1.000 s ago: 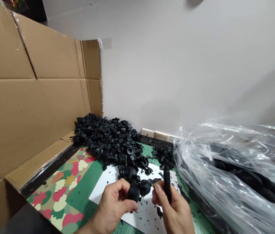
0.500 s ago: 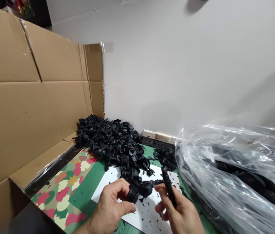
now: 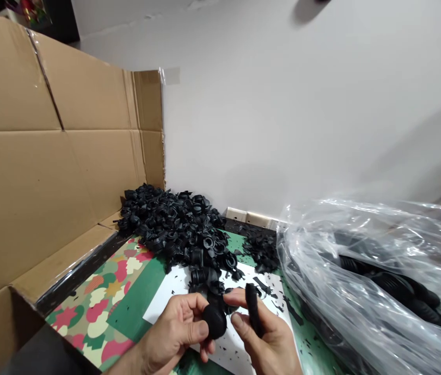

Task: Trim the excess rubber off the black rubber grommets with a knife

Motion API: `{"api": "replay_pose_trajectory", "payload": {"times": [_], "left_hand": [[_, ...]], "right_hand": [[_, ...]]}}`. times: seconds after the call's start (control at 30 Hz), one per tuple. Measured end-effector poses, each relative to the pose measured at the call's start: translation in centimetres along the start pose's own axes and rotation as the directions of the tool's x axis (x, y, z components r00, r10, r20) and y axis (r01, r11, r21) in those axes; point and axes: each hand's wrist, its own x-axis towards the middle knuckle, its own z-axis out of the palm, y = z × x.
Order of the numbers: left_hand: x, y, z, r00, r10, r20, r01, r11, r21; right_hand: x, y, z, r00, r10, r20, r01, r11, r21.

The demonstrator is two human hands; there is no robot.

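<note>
A rounded black rubber piece (image 3: 215, 321) is gripped between the thumb and fingers of my left hand (image 3: 177, 330), over the white sheet (image 3: 240, 338). Close by on the right, my right hand (image 3: 267, 333) holds a dark, stick-like tool (image 3: 252, 307) upright in its grip; its thumb and forefinger point toward the black piece. More black ribbed pieces (image 3: 200, 276) lie just beyond my hands, at the sheet's far edge. Small black scraps are scattered over the sheet.
A large heap of black rubber parts (image 3: 181, 224) lies against the cardboard wall (image 3: 99, 156). Beside it is a smaller pile of scraps (image 3: 261, 250). A clear plastic bag (image 3: 314, 271) holding black parts fills the right side. A patterned sheet (image 3: 99, 302) lies at left.
My right hand has moved left, closer to my left hand, and its tool stands more upright. The black piece is turned, with a smooth rounded side showing instead of its ribs.
</note>
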Motion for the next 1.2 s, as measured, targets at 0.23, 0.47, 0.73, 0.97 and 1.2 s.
{"api": "replay_pose_trajectory", "payload": {"times": [0.23, 0.47, 0.73, 0.97, 1.2], "left_hand": [[0.2, -0.8, -0.4, 0.999, -0.008, 0.048, 0.001, 0.991, 0.135], [-0.5, 0.2, 1.4, 0.952, 0.303, -0.038, -0.142, 0.548, 0.824], [-1.4, -1.3, 1.7, 0.817, 0.486, 0.31, -0.508, 0.355, 0.785], [-0.8, -0.2, 1.0, 0.967, 0.202, -0.156, -0.111, 0.883, 0.456], [0.1, -0.3, 0.7, 0.941, 0.252, -0.224, -0.133, 0.889, 0.439]], "right_hand": [[-0.1, 1.2, 0.9, 0.999, -0.02, 0.044, 0.019, 0.999, 0.035], [-0.1, 2.0, 1.7, 0.992, -0.126, -0.012, 0.118, 0.96, -0.254], [2.3, 0.5, 0.2, 0.973, 0.08, -0.219, -0.168, 0.892, -0.419], [4.1, 0.7, -3.8, 0.912, 0.112, -0.394, -0.299, 0.839, -0.455], [2.4, 1.3, -3.1, 0.975, 0.169, -0.144, -0.214, 0.895, -0.391]]}}
